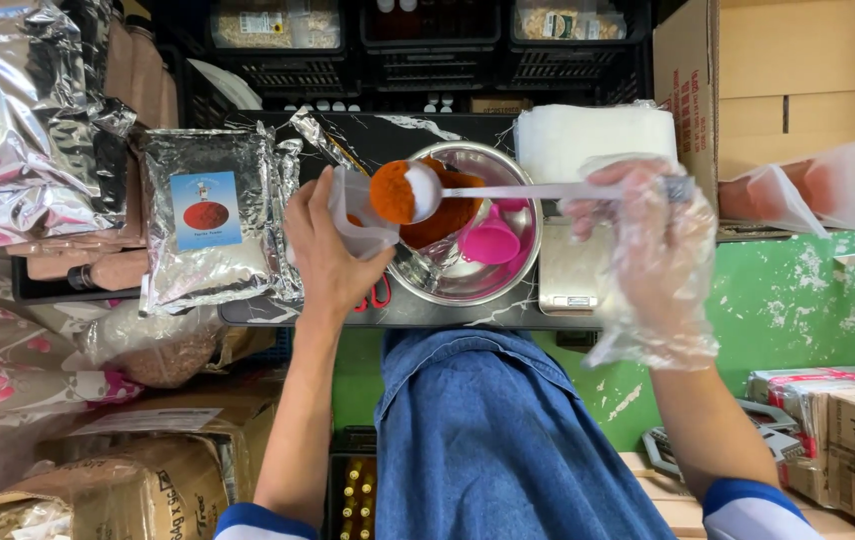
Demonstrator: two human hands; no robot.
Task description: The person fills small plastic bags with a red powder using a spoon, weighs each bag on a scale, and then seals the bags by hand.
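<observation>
Spoon [508, 190] of orange powder between right-hand fingers [598, 205]

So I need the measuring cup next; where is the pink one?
The pink measuring cup lies inside the steel bowl at centre, right of the red powder heap, under the loaded spoon.

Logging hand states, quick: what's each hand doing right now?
Left hand: closed, holding a small clear plastic pouch.
Right hand, in clear plastic glove: closed on white long-handled spoon heaped with orange-red powder.

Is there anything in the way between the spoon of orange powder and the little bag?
Nothing visible. The right hand holds the heaped spoon right beside the small clear bag held by the left hand, above the steel bowl.
</observation>
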